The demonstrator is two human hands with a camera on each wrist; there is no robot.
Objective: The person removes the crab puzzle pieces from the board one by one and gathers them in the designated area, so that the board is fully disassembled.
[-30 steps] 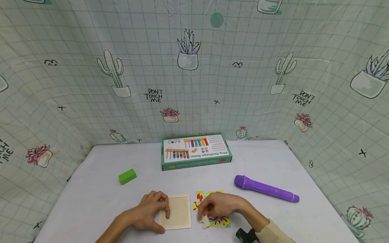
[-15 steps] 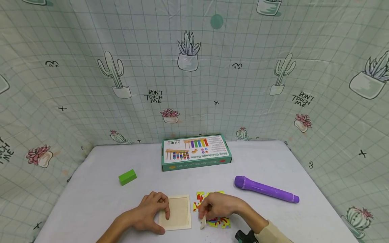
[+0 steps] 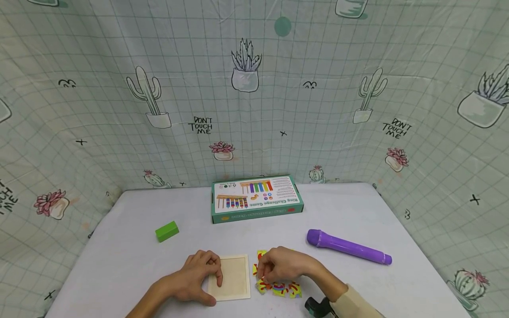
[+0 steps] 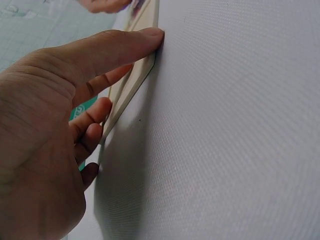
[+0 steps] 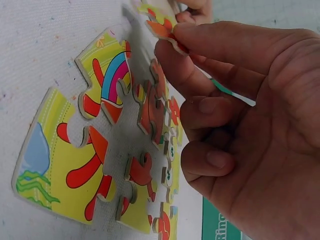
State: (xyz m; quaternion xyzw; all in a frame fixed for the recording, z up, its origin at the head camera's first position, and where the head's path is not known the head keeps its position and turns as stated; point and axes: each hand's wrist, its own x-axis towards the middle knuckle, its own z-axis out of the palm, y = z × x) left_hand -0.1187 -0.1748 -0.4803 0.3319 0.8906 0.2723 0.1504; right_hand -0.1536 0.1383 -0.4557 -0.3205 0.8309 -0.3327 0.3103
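Note:
A shallow square wooden puzzle tray (image 3: 235, 279) lies near the front of the white table. My left hand (image 3: 195, 278) holds its left side, with the thumb on the near edge (image 4: 150, 60) and the curved fingers along the side and inside the rim. Just right of the tray, my right hand (image 3: 284, 267) pinches a jigsaw piece (image 5: 162, 31) between thumb and index finger. Its yellow, red and orange printed face shows, slightly tilted. Several loose jigsaw pieces (image 5: 65, 165), printed yellow with red shapes, lie face up beneath and beside this hand, which partly hides them in the head view.
A green game box (image 3: 257, 199) lies at the back of the table. To the right is a purple toy microphone (image 3: 350, 248), and at the left a green block (image 3: 167, 231). A black object (image 3: 317, 306) sits by my right wrist.
My right hand has turned the piece over, from its plain wooden back, through standing on edge, to its printed face. The left hand and the tray have stayed in place.

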